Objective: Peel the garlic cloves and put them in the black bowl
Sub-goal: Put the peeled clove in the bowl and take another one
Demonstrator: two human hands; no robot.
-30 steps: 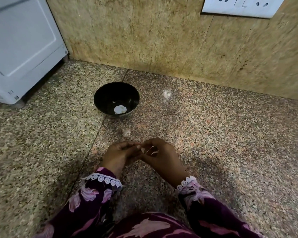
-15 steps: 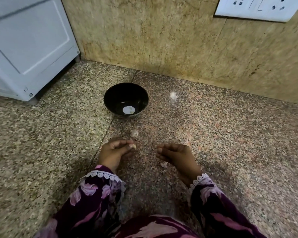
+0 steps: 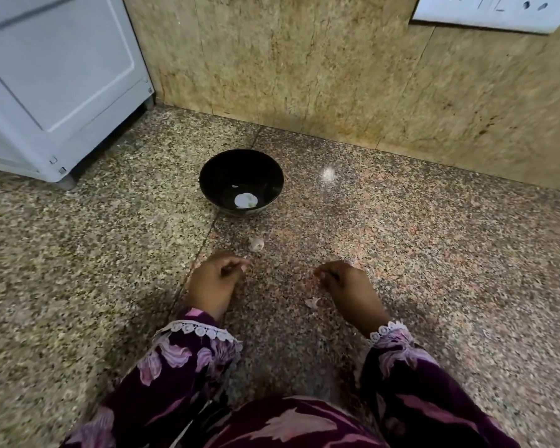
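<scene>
Head view: the hands have split apart from working together a second ago. Left hand (image 3: 214,279) pinches what looks like a peeled garlic clove (image 3: 242,268) at its fingertips, short of the black bowl (image 3: 209,176). Right hand (image 3: 346,282) hangs loosely curled, nothing visibly held, a shed peel scrap (image 3: 312,302) just beside it on the tabletop (image 3: 434,253). Peeling looks finished, the drop comes next
</scene>
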